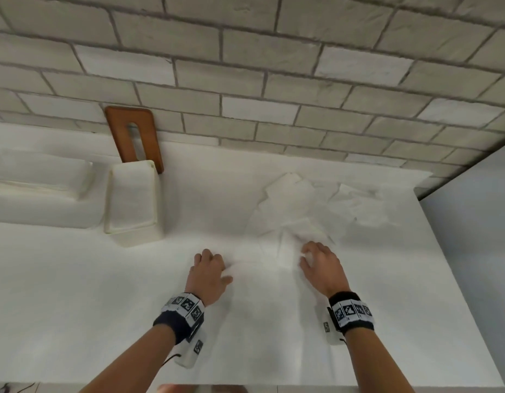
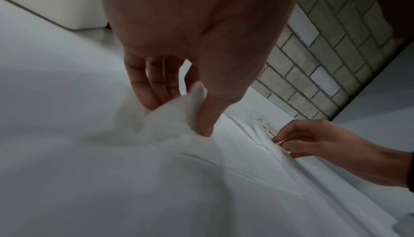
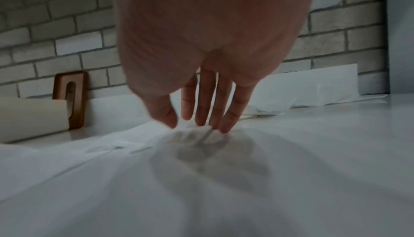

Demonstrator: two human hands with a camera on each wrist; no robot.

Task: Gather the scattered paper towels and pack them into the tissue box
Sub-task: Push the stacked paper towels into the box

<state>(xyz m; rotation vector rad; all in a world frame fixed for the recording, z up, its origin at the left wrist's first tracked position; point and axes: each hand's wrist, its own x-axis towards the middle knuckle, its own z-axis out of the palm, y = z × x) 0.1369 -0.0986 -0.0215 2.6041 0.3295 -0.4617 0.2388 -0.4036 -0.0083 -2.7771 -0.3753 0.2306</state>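
Note:
Several white paper towels (image 1: 299, 205) lie crumpled on the white counter, right of centre. One sheet (image 1: 262, 259) stretches between my hands. My left hand (image 1: 213, 265) pinches its raised left edge (image 2: 177, 115) between thumb and fingers. My right hand (image 1: 308, 258) bunches a fold of towel (image 3: 197, 134) under its fingertips; in the left wrist view its (image 2: 280, 141) fingers are curled and pinch that fold. The cream tissue box (image 1: 132, 199) stands open at the back left, well away from both hands. Its brown wooden lid (image 1: 135, 137) leans on the brick wall behind it.
A soft white pack (image 1: 38, 191) lies left of the box. The brick wall (image 1: 274, 80) closes the back. The counter ends at its right edge (image 1: 461, 279) with a grey wall beyond. One more sheet (image 3: 313, 85) curls up against the wall at the back right.

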